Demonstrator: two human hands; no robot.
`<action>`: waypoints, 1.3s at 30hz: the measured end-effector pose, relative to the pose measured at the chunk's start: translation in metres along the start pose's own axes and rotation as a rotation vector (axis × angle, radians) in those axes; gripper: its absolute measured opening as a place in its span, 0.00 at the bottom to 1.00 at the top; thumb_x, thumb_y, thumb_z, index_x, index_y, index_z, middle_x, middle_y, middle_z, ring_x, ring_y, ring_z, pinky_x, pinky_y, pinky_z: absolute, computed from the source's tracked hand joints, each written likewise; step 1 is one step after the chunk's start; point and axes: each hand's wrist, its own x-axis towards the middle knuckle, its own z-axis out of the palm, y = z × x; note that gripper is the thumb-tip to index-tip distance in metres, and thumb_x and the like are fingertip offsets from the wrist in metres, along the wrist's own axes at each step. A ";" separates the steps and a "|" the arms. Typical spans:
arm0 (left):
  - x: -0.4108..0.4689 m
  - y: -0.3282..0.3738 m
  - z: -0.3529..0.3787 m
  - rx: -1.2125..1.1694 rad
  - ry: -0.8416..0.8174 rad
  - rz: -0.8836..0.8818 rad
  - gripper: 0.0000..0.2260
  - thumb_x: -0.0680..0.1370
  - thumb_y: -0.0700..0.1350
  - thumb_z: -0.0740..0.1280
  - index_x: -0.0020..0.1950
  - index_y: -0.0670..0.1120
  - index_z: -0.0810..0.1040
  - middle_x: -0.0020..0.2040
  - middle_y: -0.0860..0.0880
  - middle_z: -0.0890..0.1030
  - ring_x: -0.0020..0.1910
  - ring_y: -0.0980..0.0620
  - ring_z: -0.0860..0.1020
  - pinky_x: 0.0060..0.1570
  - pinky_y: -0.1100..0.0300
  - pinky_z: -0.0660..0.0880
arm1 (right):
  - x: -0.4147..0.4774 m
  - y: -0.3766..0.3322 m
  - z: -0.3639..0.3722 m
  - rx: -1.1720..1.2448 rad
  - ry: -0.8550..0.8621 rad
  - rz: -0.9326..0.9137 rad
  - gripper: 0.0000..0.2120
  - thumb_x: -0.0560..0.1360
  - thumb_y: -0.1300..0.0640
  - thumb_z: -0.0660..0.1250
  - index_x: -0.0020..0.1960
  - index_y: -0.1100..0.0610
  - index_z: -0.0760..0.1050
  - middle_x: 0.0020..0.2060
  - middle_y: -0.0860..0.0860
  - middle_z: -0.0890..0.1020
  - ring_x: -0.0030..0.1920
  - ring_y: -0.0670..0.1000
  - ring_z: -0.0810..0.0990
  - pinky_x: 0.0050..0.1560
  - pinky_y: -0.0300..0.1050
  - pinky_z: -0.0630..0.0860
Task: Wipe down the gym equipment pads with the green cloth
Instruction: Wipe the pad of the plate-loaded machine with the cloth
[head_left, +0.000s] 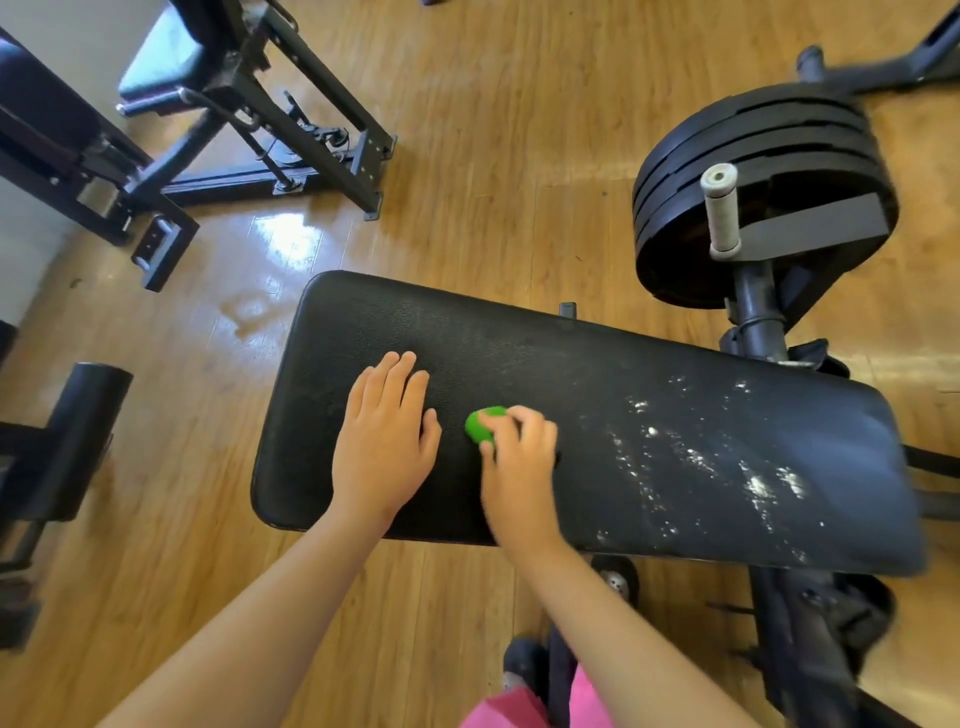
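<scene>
Nearby, weight plates (763, 156) stand beyond the black pad (571, 364), white specks (758, 483) across its right side. The left hand (382, 441) lies flat on it; the right hand (519, 460) grips the green cloth (482, 423) alongside.

Black pad (519, 353), bright green cloth (480, 425), golden-brown floor (467, 156).
The pad's a pebbled black, and there on its right half are white chalky speckles (758, 480) in loose streaks. The floor shows wood-grain planks with a glossy sheen. The weight plates (753, 140) are matte black, the grip (721, 213) in front of them is off-white, and there's pink fabric (519, 709) at the bottom edge.
</scene>
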 end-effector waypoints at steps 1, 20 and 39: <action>0.000 0.000 0.000 0.004 -0.001 0.000 0.17 0.79 0.45 0.60 0.65 0.39 0.73 0.68 0.41 0.72 0.71 0.42 0.67 0.71 0.46 0.62 | -0.008 -0.006 0.002 0.011 -0.029 -0.037 0.12 0.72 0.65 0.69 0.56 0.59 0.76 0.56 0.56 0.74 0.55 0.54 0.72 0.56 0.45 0.72; 0.006 0.080 0.034 -0.019 -0.096 0.225 0.20 0.79 0.48 0.61 0.69 0.43 0.72 0.71 0.45 0.71 0.72 0.46 0.67 0.72 0.47 0.61 | 0.043 0.164 -0.063 -0.120 0.180 0.398 0.11 0.78 0.64 0.62 0.59 0.59 0.74 0.59 0.58 0.70 0.60 0.57 0.67 0.56 0.47 0.67; 0.007 0.084 0.036 -0.012 -0.082 0.210 0.21 0.79 0.49 0.55 0.69 0.43 0.72 0.71 0.45 0.72 0.72 0.47 0.66 0.72 0.46 0.61 | -0.023 0.158 -0.070 -0.098 0.195 0.434 0.11 0.76 0.65 0.64 0.58 0.60 0.76 0.56 0.59 0.72 0.57 0.58 0.68 0.51 0.33 0.57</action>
